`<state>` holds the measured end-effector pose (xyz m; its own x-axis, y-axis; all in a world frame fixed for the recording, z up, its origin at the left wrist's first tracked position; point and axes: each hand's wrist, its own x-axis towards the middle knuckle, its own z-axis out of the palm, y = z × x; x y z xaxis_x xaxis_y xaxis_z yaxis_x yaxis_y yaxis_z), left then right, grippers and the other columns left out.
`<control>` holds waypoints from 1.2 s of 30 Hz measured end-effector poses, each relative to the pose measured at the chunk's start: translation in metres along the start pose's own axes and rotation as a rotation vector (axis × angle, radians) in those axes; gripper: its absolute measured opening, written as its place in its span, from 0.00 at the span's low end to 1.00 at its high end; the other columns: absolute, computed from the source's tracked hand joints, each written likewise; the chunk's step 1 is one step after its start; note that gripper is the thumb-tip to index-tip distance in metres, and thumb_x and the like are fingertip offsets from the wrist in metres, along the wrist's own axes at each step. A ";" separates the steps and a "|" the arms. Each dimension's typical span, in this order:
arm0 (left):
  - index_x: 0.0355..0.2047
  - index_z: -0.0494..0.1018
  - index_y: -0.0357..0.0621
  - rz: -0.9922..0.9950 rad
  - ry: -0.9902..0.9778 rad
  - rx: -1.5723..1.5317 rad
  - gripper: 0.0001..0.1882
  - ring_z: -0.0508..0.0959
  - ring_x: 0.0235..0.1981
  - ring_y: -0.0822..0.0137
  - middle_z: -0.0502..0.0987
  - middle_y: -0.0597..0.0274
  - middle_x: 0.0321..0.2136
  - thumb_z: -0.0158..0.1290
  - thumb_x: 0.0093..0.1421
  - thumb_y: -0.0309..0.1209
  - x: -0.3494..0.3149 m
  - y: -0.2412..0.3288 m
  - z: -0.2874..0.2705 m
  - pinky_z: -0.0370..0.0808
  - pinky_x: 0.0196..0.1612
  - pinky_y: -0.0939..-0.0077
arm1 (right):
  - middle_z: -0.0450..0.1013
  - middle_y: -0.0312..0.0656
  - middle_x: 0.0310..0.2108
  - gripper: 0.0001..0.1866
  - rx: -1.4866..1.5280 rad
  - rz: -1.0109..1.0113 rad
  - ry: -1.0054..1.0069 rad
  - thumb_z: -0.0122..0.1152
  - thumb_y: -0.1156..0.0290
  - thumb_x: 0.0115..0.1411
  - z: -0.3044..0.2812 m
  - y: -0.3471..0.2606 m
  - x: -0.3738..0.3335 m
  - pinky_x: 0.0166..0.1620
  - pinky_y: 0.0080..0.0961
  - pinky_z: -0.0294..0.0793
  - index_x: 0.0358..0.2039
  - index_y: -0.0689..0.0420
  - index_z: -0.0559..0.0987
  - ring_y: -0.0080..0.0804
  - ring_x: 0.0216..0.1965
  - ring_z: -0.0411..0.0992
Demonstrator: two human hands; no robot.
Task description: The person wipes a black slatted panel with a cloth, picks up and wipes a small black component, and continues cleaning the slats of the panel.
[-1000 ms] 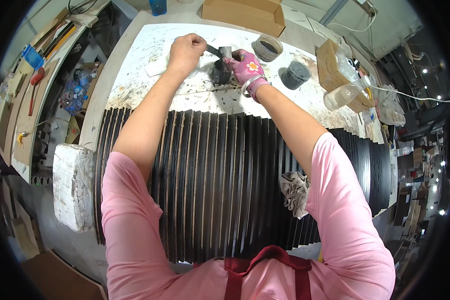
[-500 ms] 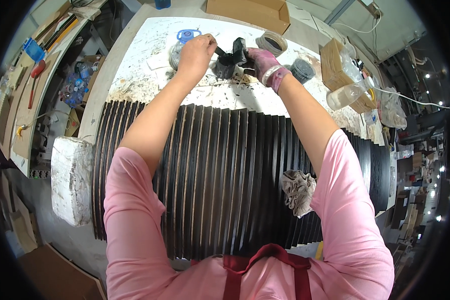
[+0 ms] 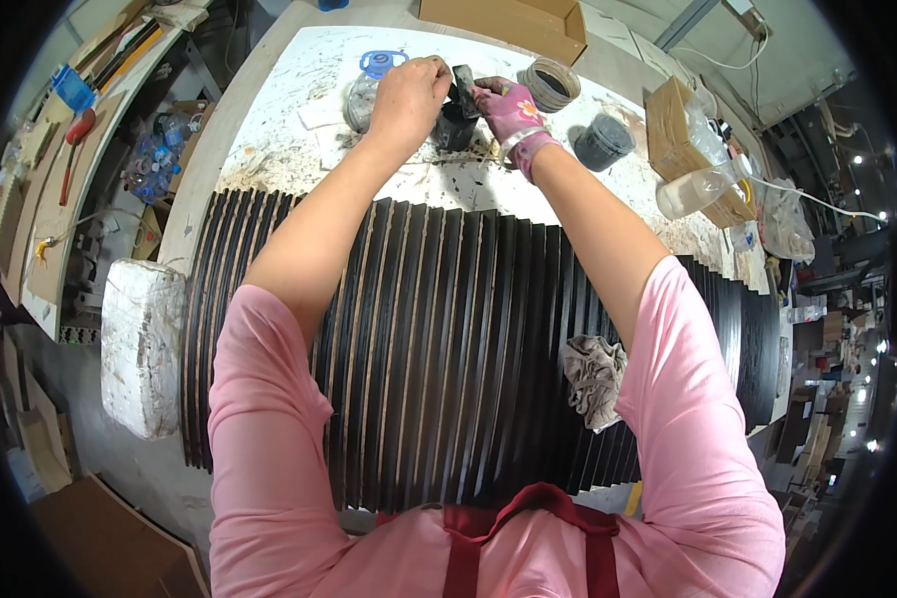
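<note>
My bare left hand (image 3: 412, 100) is closed in a pinch at the far side of the white work surface (image 3: 304, 85), on a dark flat strip that mostly hides behind its fingers. Beside it, my right hand (image 3: 511, 112), in a pink flowered glove with dark stains, grips a black-coated block (image 3: 464, 88) whose exact kind I cannot make out. Both hands hover over a small black cup (image 3: 454, 132), and the block covers part of its mouth. A clear jug with a blue handle (image 3: 382, 64) stands left of my left hand.
Black ribbed panels (image 3: 439, 349) fill the near side, with a crumpled grey rag (image 3: 595, 381) on them. Right of my right hand are a dark-filled tub (image 3: 550, 84) and a grey lidded pot (image 3: 604, 143). Farther right stand a cardboard box (image 3: 673, 130) and a tipped clear container (image 3: 683, 194).
My right hand has shifted left with the black block, closer to my left hand. My left hand has moved slightly right and up, and the strip shows less now.
</note>
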<state>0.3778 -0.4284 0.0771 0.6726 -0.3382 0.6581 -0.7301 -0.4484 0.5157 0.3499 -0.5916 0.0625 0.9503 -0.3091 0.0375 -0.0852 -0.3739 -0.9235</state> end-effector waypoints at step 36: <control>0.34 0.67 0.33 -1.081 0.263 -1.140 0.06 0.75 0.23 0.69 0.75 0.54 0.26 0.50 0.62 0.24 -0.057 -0.023 0.019 0.74 0.25 0.82 | 0.69 0.47 0.25 0.12 0.963 0.727 -0.010 0.48 0.59 0.66 -0.017 0.015 -0.036 0.16 0.24 0.70 0.39 0.54 0.66 0.37 0.20 0.69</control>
<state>0.3583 -0.4147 0.0170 0.9609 -0.0851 -0.2636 0.2703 0.4958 0.8253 0.3090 -0.6012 0.0541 0.7754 -0.1678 -0.6087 -0.3477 0.6913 -0.6335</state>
